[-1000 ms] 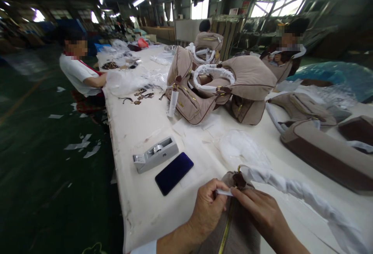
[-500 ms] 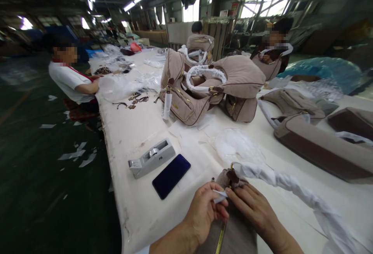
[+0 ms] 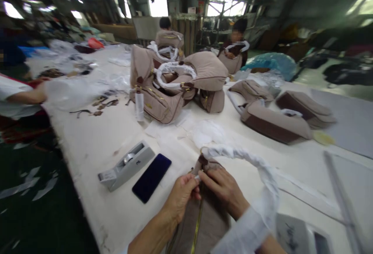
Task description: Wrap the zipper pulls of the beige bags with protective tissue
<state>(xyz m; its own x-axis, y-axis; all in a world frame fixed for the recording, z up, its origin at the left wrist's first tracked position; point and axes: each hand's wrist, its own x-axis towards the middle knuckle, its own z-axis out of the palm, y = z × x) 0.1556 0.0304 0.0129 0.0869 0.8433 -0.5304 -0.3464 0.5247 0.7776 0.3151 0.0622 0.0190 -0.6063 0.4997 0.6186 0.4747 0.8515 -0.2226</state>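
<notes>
Head view: the bag [image 3: 211, 217] lies on the table [image 3: 96, 145] at its near edge, zip [image 3: 198, 219] up, straight under the person. Both hands meet at the bag's far end. The left hand [image 3: 180, 193] is clenched in a fingertip pinch on a small white scrap [image 3: 197, 176] at the zip's end, and the right hand [image 3: 224, 190] pinches the same scrap from the other side, its fingers resting on the bag. The bag's white-wrapped handle [image 3: 256, 164] arches up from that end and over to the right. Left of the bag lie a phone [image 3: 151, 176] and a tape dispenser [image 3: 126, 164]; beyond the bag sits a heap of bags [image 3: 175, 86].

This work probably goes best with the pinch short and close to the zip, the scrap taut, and the right hand's weight pinning the bag.
</notes>
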